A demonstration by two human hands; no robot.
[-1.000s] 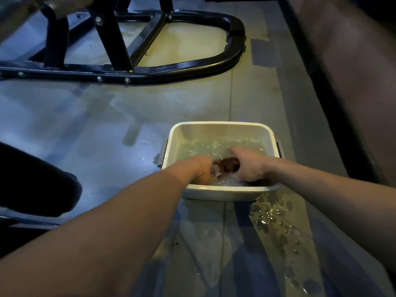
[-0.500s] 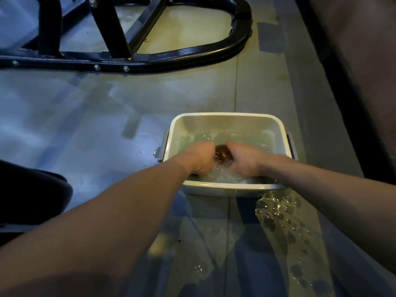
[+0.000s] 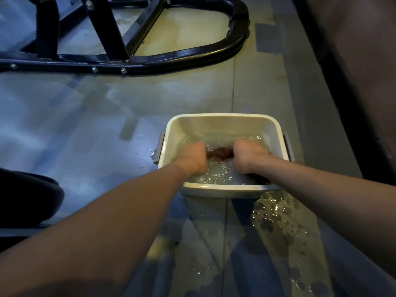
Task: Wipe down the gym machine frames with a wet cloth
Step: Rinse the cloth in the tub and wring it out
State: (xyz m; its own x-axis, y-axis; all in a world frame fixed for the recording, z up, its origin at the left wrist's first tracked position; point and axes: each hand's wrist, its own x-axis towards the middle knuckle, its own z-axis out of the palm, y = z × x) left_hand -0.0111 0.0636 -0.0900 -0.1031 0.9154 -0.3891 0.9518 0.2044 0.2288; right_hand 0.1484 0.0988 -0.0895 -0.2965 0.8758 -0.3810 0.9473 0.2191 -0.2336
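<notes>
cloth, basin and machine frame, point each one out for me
cloth (image 3: 219,152), head view, dark reddish bunch showing between the two fists
basin (image 3: 222,115), head view, far rim
frame (image 3: 171,55), head view, curved black base tube

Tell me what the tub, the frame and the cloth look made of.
Tub: likely plastic, cream and smooth, with thin moulded walls and rounded corners. Frame: likely steel tube, glossy black paint, bolted. Cloth: dark reddish fabric, sodden, gripped between both hands; weave too blurred to tell.
</notes>
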